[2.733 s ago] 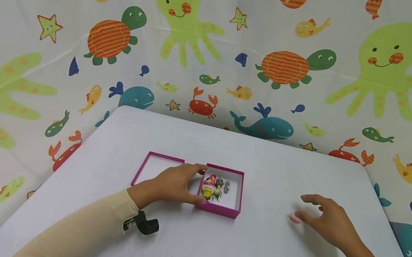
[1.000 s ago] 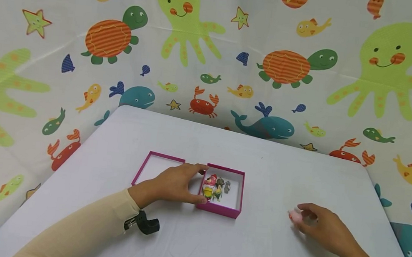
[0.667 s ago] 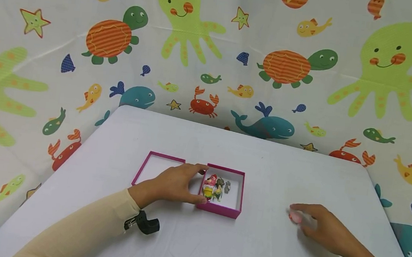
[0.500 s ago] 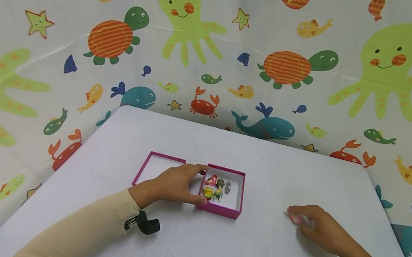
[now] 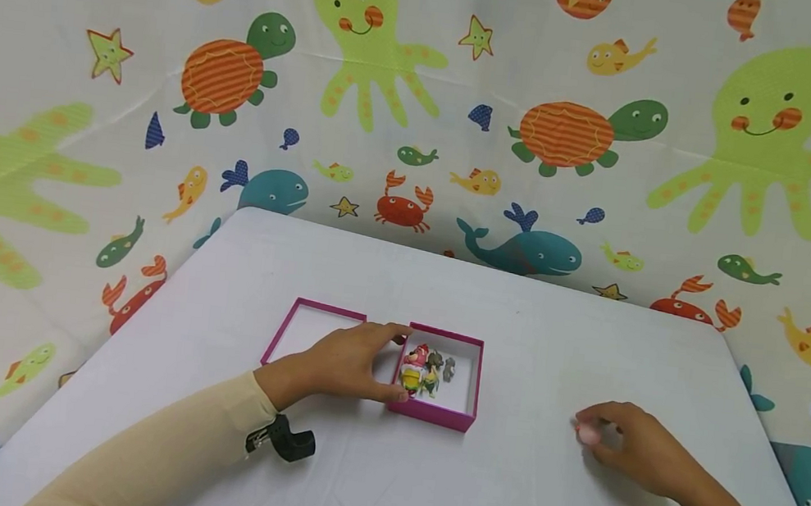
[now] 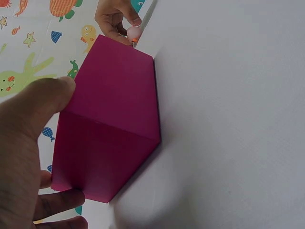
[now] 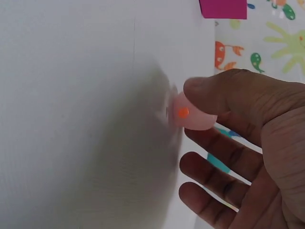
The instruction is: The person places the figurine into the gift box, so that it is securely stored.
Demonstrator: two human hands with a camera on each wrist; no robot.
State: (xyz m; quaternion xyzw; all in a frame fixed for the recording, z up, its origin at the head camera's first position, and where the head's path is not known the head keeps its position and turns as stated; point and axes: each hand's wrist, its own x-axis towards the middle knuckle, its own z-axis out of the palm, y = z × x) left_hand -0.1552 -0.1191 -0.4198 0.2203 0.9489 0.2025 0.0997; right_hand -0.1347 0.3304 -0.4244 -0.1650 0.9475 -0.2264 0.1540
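My left hand grips the left side of a magenta box, thumb at its near edge and fingers at the far one. In the left wrist view the box's magenta outer walls face the camera. Lying inside are a red-and-yellow toy figure, a green-and-yellow figure and a small grey figure. Over at the right, my right hand pinches a small rounded pink toy with an orange spot between thumb and index finger, low over the table. Its other fingers are spread loosely.
A second magenta-rimmed tray, perhaps the lid, lies left of the box, partly covered by my left hand and wrist. The white table ends at a sea-animal printed cloth. Wrist cameras hang under both wrists.
My right hand has come down to the pink toy, shifted its fingers over it, and moved slightly right with it in the last half second. My left hand stays on the box.
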